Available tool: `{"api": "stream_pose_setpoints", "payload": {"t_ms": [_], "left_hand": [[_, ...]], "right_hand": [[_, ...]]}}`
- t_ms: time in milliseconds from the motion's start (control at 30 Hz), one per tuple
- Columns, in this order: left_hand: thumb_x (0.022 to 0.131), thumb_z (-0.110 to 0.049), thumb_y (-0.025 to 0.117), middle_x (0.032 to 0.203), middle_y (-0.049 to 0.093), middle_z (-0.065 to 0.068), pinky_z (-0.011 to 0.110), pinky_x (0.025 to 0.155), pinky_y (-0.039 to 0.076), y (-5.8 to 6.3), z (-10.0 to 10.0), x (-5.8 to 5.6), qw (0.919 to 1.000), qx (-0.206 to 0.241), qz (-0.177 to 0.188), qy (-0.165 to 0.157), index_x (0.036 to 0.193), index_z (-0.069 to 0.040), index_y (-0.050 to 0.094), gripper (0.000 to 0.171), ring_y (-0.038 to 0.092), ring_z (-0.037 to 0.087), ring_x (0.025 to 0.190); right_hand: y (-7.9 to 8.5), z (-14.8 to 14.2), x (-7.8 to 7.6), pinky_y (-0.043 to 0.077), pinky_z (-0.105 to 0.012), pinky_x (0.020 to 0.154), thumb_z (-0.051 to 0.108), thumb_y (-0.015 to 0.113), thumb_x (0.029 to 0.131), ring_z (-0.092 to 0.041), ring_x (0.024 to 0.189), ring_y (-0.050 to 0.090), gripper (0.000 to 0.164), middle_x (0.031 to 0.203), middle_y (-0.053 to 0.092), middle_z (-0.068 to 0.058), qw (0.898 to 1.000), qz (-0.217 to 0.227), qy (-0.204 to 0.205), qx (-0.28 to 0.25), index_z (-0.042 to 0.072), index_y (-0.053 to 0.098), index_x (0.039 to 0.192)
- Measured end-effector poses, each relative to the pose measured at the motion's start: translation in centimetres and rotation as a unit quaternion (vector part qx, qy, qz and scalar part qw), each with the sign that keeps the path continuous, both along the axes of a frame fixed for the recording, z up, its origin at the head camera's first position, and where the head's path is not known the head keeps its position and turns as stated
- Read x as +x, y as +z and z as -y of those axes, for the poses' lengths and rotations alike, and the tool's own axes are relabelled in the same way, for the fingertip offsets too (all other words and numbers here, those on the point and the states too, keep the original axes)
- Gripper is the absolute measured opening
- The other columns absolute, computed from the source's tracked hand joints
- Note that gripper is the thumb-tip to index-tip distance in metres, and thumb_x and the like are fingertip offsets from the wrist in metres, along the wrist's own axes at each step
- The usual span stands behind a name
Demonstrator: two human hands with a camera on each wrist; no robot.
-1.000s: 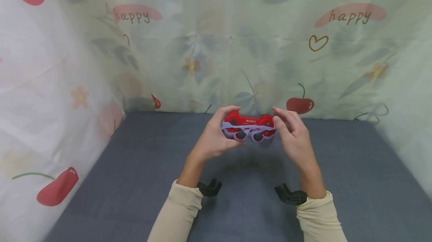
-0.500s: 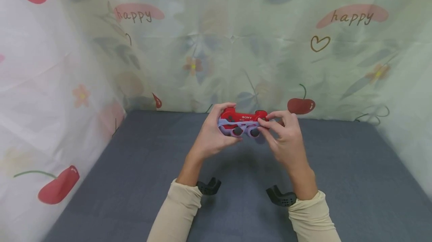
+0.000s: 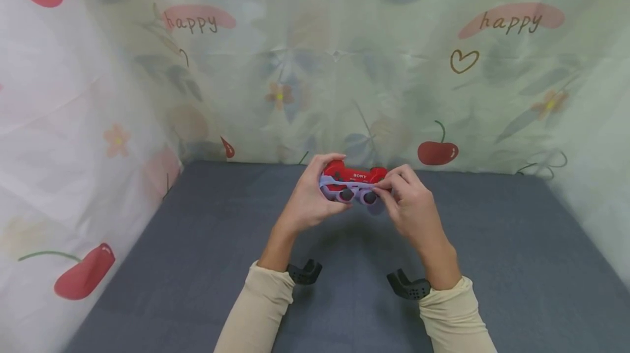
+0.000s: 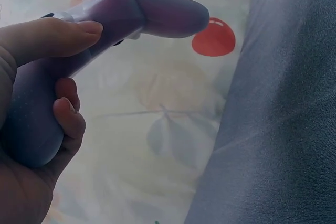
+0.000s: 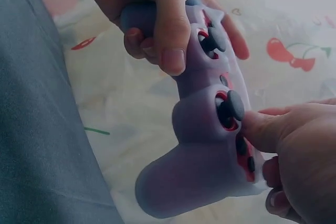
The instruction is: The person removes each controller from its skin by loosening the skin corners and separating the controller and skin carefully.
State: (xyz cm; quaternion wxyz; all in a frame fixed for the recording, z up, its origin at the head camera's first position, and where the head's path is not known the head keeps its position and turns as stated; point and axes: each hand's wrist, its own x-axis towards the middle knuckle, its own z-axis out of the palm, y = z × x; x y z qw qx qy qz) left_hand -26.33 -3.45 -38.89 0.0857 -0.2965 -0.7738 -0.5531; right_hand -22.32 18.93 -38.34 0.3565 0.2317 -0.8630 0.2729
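A red Sony game controller [image 3: 364,176] is held above the table, partly wrapped in a translucent lavender silicone cover [image 5: 181,177]. Its red top side shows bare above the cover's edge, and both black thumbsticks [image 5: 231,106] poke through holes. My left hand [image 3: 309,195] grips the covered left handle, thumb along the near side and fingers curled round it, as the left wrist view shows at the handle [image 4: 34,119]. With thumb and fingertips, my right hand [image 3: 413,205] pinches the cover's edge beside the right thumbstick, over the face buttons. The far handle [image 4: 173,14] sits inside the cover.
A dark grey cloth-covered table [image 3: 221,265] lies below the hands. Behind and at the sides hangs a pale curtain [image 3: 334,96] printed with cherries, flowers and the word "happy". Each wrist wears a black camera mount [image 3: 306,272].
My right hand has moved left from the controller's right end to the cover's edge near the right thumbstick, its fingers closing in a pinch. The left hand keeps its grip almost unmoved.
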Motion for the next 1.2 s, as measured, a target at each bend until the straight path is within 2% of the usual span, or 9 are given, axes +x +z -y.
{"api": "stream_pose_setpoints", "payload": {"t_ms": [67, 200, 300, 400, 567, 767, 1000, 1100, 1200], "left_hand": [[0.074, -0.005, 0.09, 0.133, 0.049, 0.002, 0.03, 0.083, 0.059, 0.0, -0.1, 0.0, 1.0, -0.003, -0.003, 0.003, 0.143, -0.032, 0.049, 0.084, 0.058, 0.019, 0.111], [0.074, -0.009, 0.091, 0.136, 0.049, 0.002, 0.031, 0.087, 0.058, 0.1, -0.4, 0.3, 0.9983, -0.044, -0.022, 0.03, 0.142, -0.03, 0.051, 0.082, 0.056, 0.018, 0.114], [0.073, -0.012, 0.092, 0.134, 0.05, 0.001, 0.031, 0.087, 0.058, 0.3, -0.5, 0.5, 0.9944, -0.075, -0.036, 0.065, 0.141, -0.031, 0.05, 0.081, 0.056, 0.017, 0.113], [0.072, -0.011, 0.091, 0.132, 0.052, -0.001, 0.031, 0.085, 0.059, 0.4, -0.5, 0.7, 0.9915, -0.08, -0.039, 0.094, 0.139, -0.031, 0.051, 0.081, 0.057, 0.015, 0.11], [0.071, -0.008, 0.092, 0.132, 0.053, -0.002, 0.031, 0.084, 0.058, 0.5, -0.3, 0.7, 0.9874, -0.094, -0.052, 0.117, 0.139, -0.032, 0.052, 0.082, 0.058, 0.015, 0.106], [0.073, -0.011, 0.091, 0.133, 0.052, 0.0, 0.034, 0.088, 0.059, 0.5, -0.4, 0.6, 0.9818, -0.122, -0.086, 0.118, 0.14, -0.029, 0.051, 0.081, 0.06, 0.017, 0.107], [0.073, -0.012, 0.091, 0.133, 0.052, -0.001, 0.034, 0.085, 0.059, 0.5, -0.6, 0.8, 0.9752, -0.141, -0.108, 0.132, 0.14, -0.029, 0.051, 0.08, 0.063, 0.017, 0.102], [0.074, -0.012, 0.09, 0.131, 0.053, 0.001, 0.035, 0.087, 0.059, 0.6, -0.6, 0.8, 0.9763, -0.133, -0.104, 0.136, 0.14, -0.028, 0.05, 0.079, 0.062, 0.018, 0.105], [0.073, -0.012, 0.09, 0.129, 0.053, 0.001, 0.035, 0.088, 0.059, 0.7, -0.7, 0.9, 0.9796, -0.107, -0.092, 0.143, 0.14, -0.028, 0.05, 0.079, 0.06, 0.017, 0.108]], "right_hand": [[0.0, 0.0, 0.0, 0.057, -0.036, 0.066, 0.004, 0.084, 0.081, -0.02, 0.077, 0.057, 0.016, 0.095, 0.058, -0.009, 1.0, 0.004, 0.004, 0.006, 0.005, 0.07, 0.09], [0.1, -0.3, 0.1, 0.055, -0.033, 0.068, 0.004, 0.08, 0.086, -0.015, 0.08, 0.054, 0.014, 0.097, 0.057, -0.008, 0.999, 0.024, 0.024, 0.005, 0.006, 0.067, 0.092], [0.2, -0.4, 0.2, 0.049, -0.029, 0.068, 0.001, 0.074, 0.09, -0.011, 0.079, 0.048, 0.013, 0.095, 0.054, -0.006, 0.996, 0.065, 0.059, -0.008, 0.006, 0.062, 0.093], [0.5, -0.4, 0.3, 0.043, -0.026, 0.067, 0.002, 0.068, 0.095, -0.009, 0.076, 0.044, 0.011, 0.091, 0.051, -0.004, 0.989, 0.122, 0.084, -0.02, 0.007, 0.058, 0.095], [0.7, 0.1, 0.6, 0.044, -0.025, 0.066, 0.007, 0.064, 0.099, -0.011, 0.072, 0.047, 0.007, 0.09, 0.053, -0.004, 0.981, 0.181, 0.074, -0.014, 0.007, 0.057, 0.1], [0.5, 0.4, 0.6, 0.048, -0.028, 0.069, 0.01, 0.074, 0.093, -0.015, 0.079, 0.051, 0.019, 0.095, 0.058, -0.006, 0.984, 0.168, 0.063, 0.003, 0.005, 0.06, 0.106], [0.5, 0.4, 0.7, 0.048, -0.026, 0.065, 0.009, 0.08, 0.087, -0.012, 0.073, 0.049, 0.025, 0.092, 0.057, -0.006, 0.985, 0.164, 0.062, 0.006, 0.005, 0.059, 0.101], [0.4, 0.5, 0.7, 0.047, -0.025, 0.064, 0.008, 0.081, 0.086, -0.01, 0.071, 0.048, 0.027, 0.092, 0.057, -0.005, 0.988, 0.144, 0.058, 0.009, 0.005, 0.058, 0.1], [0.4, 0.7, 0.6, 0.046, -0.024, 0.062, 0.007, 0.082, 0.084, -0.008, 0.07, 0.046, 0.028, 0.092, 0.056, -0.005, 0.993, 0.103, 0.06, 0.007, 0.006, 0.058, 0.098]]}}
